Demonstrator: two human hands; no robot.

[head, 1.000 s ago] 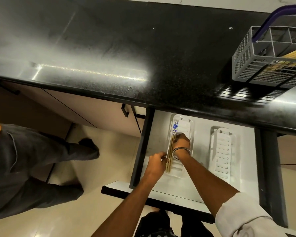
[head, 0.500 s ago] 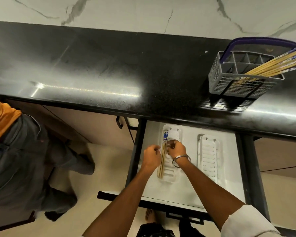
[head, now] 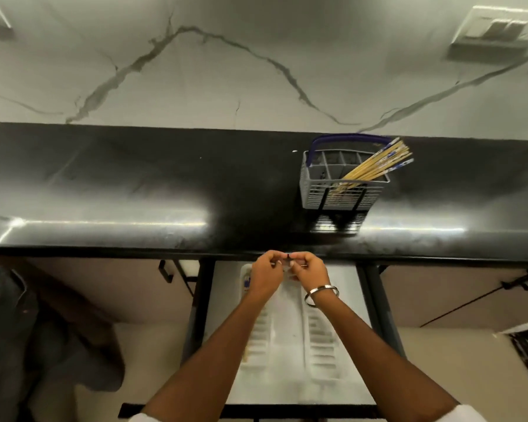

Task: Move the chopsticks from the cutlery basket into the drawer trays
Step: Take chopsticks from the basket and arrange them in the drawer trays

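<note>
I see both hands up by the front edge of the black counter (head: pixel 104 184), above the open drawer (head: pixel 290 391). The left hand (head: pixel 264 277) and the right hand (head: pixel 310 271) are close together, fingers curled, tips nearly touching. Something tiny and dark sits between the tips, but I cannot tell what it is, or if they pinch it. No chopsticks are in either hand. A bunch of chopsticks (head: pixel 375 167) leans out of the grey cutlery basket (head: pixel 336 193) on the counter, up and to the right. In the drawer, the left tray (head: pixel 258 339) has something with blue marks at its far end, likely chopsticks put there, though it is blurry. The right tray (head: pixel 320 345) looks bare. I think the next job is to reach the basket. I would grab a few sticks near the middle, lift them straight out so the basket does not tip, then lay them flat along a tray.
</note>
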